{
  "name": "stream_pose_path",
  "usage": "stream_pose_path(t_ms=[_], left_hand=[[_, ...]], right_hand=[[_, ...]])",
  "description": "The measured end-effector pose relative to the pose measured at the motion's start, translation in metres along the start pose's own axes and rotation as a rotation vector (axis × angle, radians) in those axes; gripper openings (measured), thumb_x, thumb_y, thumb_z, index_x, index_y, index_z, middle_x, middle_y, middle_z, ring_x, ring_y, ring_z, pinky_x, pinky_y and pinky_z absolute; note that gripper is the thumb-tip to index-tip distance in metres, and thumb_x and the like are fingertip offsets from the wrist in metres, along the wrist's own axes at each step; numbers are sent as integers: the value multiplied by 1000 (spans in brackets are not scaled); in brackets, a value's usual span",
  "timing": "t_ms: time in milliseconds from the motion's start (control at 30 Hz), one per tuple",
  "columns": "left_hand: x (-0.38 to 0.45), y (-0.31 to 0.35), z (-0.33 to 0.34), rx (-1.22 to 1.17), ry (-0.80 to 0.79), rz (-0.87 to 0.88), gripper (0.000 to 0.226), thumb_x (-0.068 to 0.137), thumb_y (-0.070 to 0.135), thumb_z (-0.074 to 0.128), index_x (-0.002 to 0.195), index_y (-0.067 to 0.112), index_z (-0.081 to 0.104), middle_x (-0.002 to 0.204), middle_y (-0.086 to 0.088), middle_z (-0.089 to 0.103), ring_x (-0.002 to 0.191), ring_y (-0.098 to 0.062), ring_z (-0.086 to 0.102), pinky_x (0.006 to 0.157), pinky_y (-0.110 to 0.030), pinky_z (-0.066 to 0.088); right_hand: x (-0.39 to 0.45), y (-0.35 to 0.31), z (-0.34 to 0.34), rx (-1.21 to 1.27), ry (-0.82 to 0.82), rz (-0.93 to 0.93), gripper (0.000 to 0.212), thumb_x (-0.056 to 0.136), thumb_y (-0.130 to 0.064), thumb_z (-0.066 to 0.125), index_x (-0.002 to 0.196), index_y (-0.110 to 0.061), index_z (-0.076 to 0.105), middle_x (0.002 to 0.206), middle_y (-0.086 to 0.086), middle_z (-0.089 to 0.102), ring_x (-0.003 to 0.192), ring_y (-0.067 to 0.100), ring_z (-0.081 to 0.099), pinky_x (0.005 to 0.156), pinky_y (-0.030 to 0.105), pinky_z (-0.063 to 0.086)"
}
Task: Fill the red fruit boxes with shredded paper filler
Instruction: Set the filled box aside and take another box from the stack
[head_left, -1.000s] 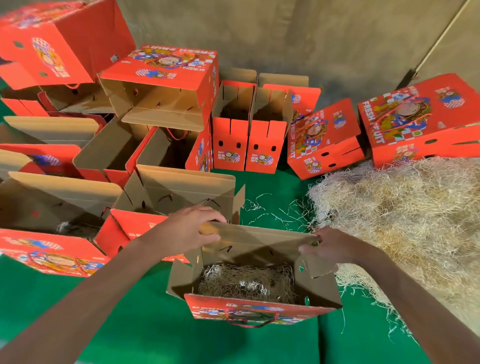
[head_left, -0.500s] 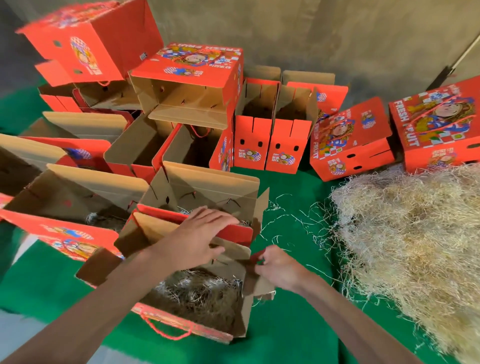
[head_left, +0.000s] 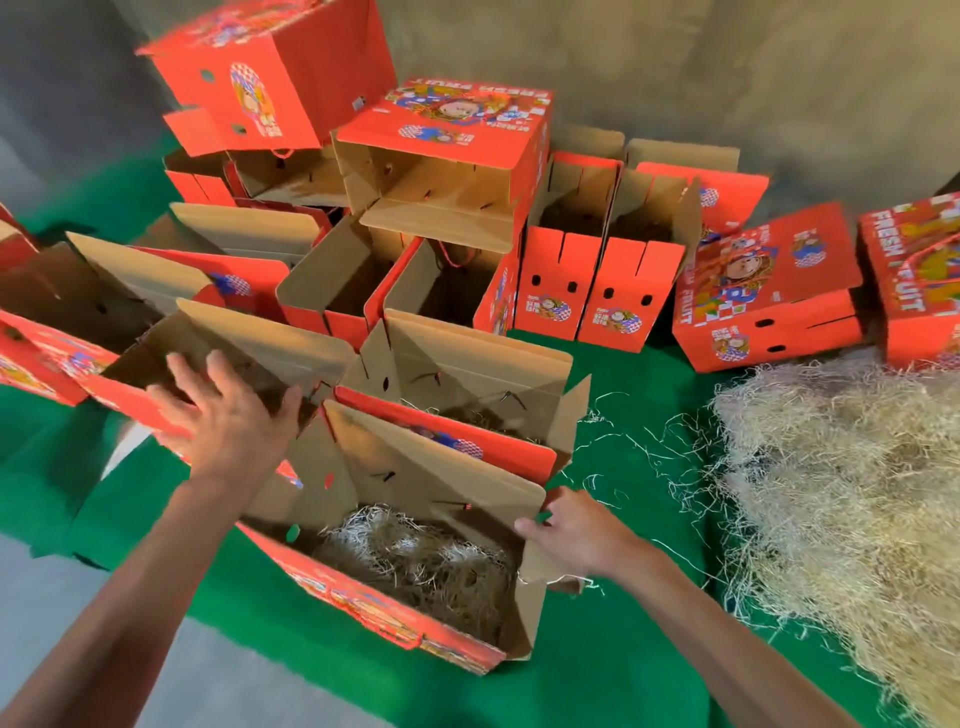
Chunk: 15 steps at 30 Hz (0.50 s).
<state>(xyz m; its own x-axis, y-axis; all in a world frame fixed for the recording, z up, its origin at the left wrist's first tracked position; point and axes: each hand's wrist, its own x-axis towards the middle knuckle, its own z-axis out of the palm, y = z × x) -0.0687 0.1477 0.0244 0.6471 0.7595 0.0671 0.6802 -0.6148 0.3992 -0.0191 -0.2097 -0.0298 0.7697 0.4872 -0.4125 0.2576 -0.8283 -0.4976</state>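
Since a moment ago the left hand (head_left: 228, 415) has lifted off the near box (head_left: 410, 551) and hovers with fingers spread wide; the right hand (head_left: 576, 535) still pinches its right flap. The box now sits against the filled box (head_left: 467, 395) behind. Green cloth (head_left: 639, 405) lies bare between boxes and paper pile (head_left: 852, 488). Pale shreds line the box's bottom.

An open red fruit box (head_left: 395, 613) sat on green cloth with tan shredded paper filler (head_left: 421, 558) lying inside, more open red boxes (head_left: 467, 415) crowded behind, and a large loose filler heap (head_left: 841, 483) lay to its right.
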Motion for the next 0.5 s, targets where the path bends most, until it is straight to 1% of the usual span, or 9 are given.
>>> stream_pose_path(t_ms=[67, 100, 133, 200, 233, 300, 400, 467, 500], left_hand=[[8, -11, 2, -41, -93, -130, 97, 94, 53, 57, 156, 1, 4, 165, -14, -13, 149, -42, -17, 118, -65, 9], [10, -16, 5, -82, -105, -149, 95, 96, 49, 56, 156, -2, 3, 165, -15, -14, 150, -41, -15, 121, -60, 7], [11, -17, 8, -170, -107, -191, 91, 97, 42, 58, 155, -2, 4, 165, -16, -11, 151, -43, -5, 122, -54, 10], [17, -18, 11, -375, -117, -320, 85, 93, 26, 63, 156, 11, 8, 163, -19, -1, 142, -48, 24, 116, -48, 28], [21, -18, 12, -427, -136, -351, 84, 91, 20, 64, 156, 17, 10, 162, -20, 7, 136, -48, 35, 112, -47, 36], [31, -18, 12, -483, -206, -354, 80, 88, 12, 61, 154, 20, 15, 156, -23, 26, 128, -47, 46, 106, -50, 45], [38, -18, 15, -660, -257, -293, 66, 85, 2, 59, 143, 13, 30, 140, -21, 46, 121, -41, 55, 97, -59, 51], [39, -22, 17, -719, -298, -221, 57, 83, 3, 61, 133, 16, 37, 128, -16, 56, 115, -36, 59, 94, -60, 53], [40, -25, 17, -730, -325, -191, 54, 82, 7, 63, 130, 20, 40, 124, -13, 60, 113, -34, 61, 94, -59, 53]], right_hand=[[1, -2, -2, -12, -7, -11, 34, 96, -41, 53, 116, -18, 69, 101, 9, 71, 90, 27, 66, 79, 35, 54], [1, -2, -3, -22, -3, -11, 34, 96, -41, 54, 116, -19, 69, 101, 8, 71, 91, 26, 66, 79, 34, 54], [1, -3, -5, -31, -3, -15, 33, 96, -41, 54, 116, -20, 69, 101, 7, 70, 91, 25, 65, 78, 32, 54], [-1, -4, -7, -33, -7, -41, 31, 96, -39, 54, 122, -26, 66, 104, 5, 69, 92, 24, 64, 78, 30, 52], [-2, -3, -8, -33, -11, -47, 32, 96, -39, 54, 125, -28, 64, 106, 4, 69, 94, 23, 63, 80, 30, 51], [-4, 0, -11, -41, -20, -34, 34, 97, -39, 55, 128, -28, 62, 111, 3, 68, 100, 23, 63, 86, 31, 52], [-6, 3, -12, -68, -32, -42, 35, 98, -39, 55, 132, -30, 59, 121, 2, 65, 112, 23, 61, 95, 33, 50], [-6, -1, -9, -46, -17, -76, 39, 98, -37, 56, 137, -36, 53, 124, -1, 64, 113, 22, 59, 97, 31, 48], [-5, -2, -8, -35, -3, -83, 41, 97, -35, 57, 138, -37, 51, 125, -2, 63, 114, 22, 59, 97, 30, 47]])
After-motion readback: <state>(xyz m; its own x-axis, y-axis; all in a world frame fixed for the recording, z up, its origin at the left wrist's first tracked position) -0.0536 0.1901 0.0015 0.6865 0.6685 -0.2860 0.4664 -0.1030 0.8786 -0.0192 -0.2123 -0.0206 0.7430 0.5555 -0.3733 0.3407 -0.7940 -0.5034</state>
